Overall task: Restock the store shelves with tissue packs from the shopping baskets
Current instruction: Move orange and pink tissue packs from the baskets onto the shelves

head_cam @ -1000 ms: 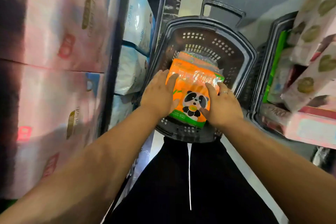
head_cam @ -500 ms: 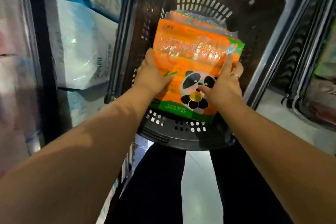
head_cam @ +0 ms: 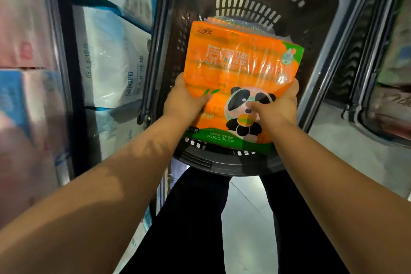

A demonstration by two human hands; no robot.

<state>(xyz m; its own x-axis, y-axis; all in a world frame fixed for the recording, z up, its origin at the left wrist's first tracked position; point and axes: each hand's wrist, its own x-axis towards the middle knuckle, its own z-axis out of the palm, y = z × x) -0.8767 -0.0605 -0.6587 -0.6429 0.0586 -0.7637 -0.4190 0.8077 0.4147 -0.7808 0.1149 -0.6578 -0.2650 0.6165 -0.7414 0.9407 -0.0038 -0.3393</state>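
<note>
Fingers (head_cam: pixel 255 104) of left hand (head_cam: pixel 184 101) and right hand (head_cam: pixel 277 108) clasp glossy film-wrapped orange tissue pack (head_cam: pixel 240 60) over perforated basket (head_cam: pixel 322 18).

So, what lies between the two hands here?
In the head view, the orange tissue pack: the left hand and right hand grip its opposite sides.

Black trousers (head_cam: pixel 195 218) fill the lower middle. Pale grey floor (head_cam: pixel 244 224) shows between the trouser legs. Up and left of the trousers stand white bagged packs (head_cam: pixel 106 62), with blurred pink packs (head_cam: pixel 22 29) further left.
</note>
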